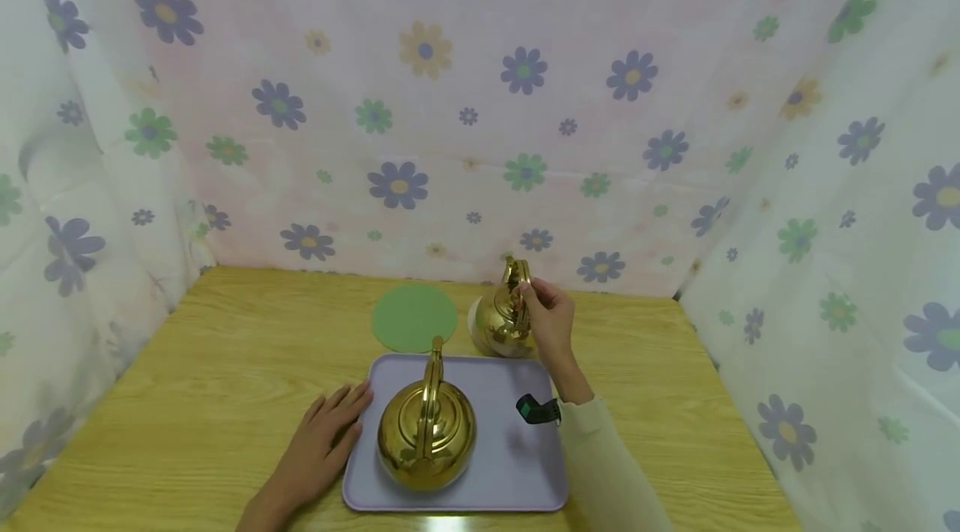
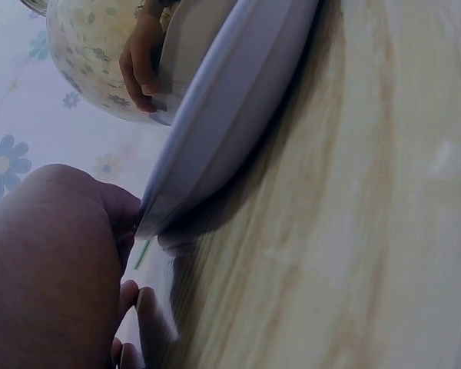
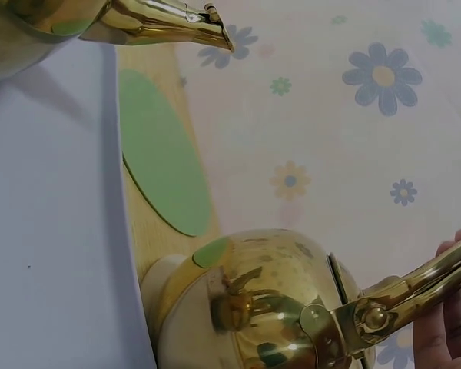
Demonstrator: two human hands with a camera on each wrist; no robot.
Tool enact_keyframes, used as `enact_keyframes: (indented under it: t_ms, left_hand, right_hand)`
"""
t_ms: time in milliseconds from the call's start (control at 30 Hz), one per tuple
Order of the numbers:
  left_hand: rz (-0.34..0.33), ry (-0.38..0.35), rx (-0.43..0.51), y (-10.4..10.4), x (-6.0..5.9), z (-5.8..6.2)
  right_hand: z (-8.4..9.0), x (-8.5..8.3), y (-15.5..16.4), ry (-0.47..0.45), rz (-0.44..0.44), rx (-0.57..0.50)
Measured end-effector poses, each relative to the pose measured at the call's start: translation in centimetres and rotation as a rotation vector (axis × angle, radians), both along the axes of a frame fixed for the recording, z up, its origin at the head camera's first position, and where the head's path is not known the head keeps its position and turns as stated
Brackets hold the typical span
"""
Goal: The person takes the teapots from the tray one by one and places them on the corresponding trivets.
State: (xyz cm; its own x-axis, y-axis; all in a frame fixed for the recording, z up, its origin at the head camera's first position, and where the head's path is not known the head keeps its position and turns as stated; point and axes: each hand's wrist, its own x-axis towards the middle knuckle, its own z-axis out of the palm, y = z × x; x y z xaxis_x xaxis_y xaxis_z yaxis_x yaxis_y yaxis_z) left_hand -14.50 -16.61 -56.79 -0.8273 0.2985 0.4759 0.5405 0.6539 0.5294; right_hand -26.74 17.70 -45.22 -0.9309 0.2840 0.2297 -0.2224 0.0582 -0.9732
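A golden kettle [image 1: 450, 453] with an upright handle stands on the left half of a lilac tray [image 1: 517, 474]. Beyond the tray, a second golden kettle [image 1: 498, 323] is over a white round mat [image 1: 474, 319]; whether it touches the mat I cannot tell. My right hand [image 1: 553, 323] grips this far kettle's handle, and its fingers [image 3: 434, 338] curl round the handle in the right wrist view. Along the tray's left edge lies my left hand [image 1: 318, 440], fingers fairly straight, touching the rim. The left wrist view shows this hand [image 2: 54, 254] against the tray's side.
Left of the far kettle, a green round mat [image 1: 414, 317] lies on the wooden table [image 1: 247, 348]. A flowered curtain [image 1: 465, 98] hangs behind the table and along both sides. A black camera [image 1: 536, 409] sits at my right wrist, above the tray.
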Motion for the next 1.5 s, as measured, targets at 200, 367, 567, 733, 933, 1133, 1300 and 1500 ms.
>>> enact_keyframes:
  t_ms: [200, 367, 567, 733, 933, 1133, 1300, 1500]
  left_hand:
    - [0.001, -0.015, 0.003, 0.2, -0.2, -0.2]
    - [0.000, -0.011, 0.004, 0.1, -0.4, -0.3]
    - [-0.003, -0.017, 0.005, 0.0, -0.6, -0.3]
    - [-0.003, -0.021, 0.008, -0.1, -0.7, -0.3]
    - [0.002, -0.020, 0.002, 0.0, -0.7, -0.1]
    - [0.006, -0.021, 0.000, 0.0, -0.5, 0.0]
    - [0.007, -0.024, 0.000, -0.1, -0.2, -0.1]
    - [0.008, -0.019, 0.000, 0.0, 0.0, -0.3]
  right_hand:
    - [0.3, 0.5, 0.1, 0.017, -0.017, 0.032]
    - [0.3, 1.1, 0.2, 0.050, -0.046, 0.018]
    - [-0.3, 2.5, 0.3, 0.054, -0.112, -0.008]
    - [-0.8, 3.8, 0.3, 0.039, -0.114, -0.024]
    - [-1.3, 5.1, 0.1, 0.023, -0.028, -0.163]
    - [-1.3, 6.8, -0.5, 0.015, 0.005, -0.249]
    - [-1.5, 8.6, -1.3, -0.020, 0.032, -0.327]
    - [-1.6, 10.3, -1.9, -0.092, 0.123, -0.373]
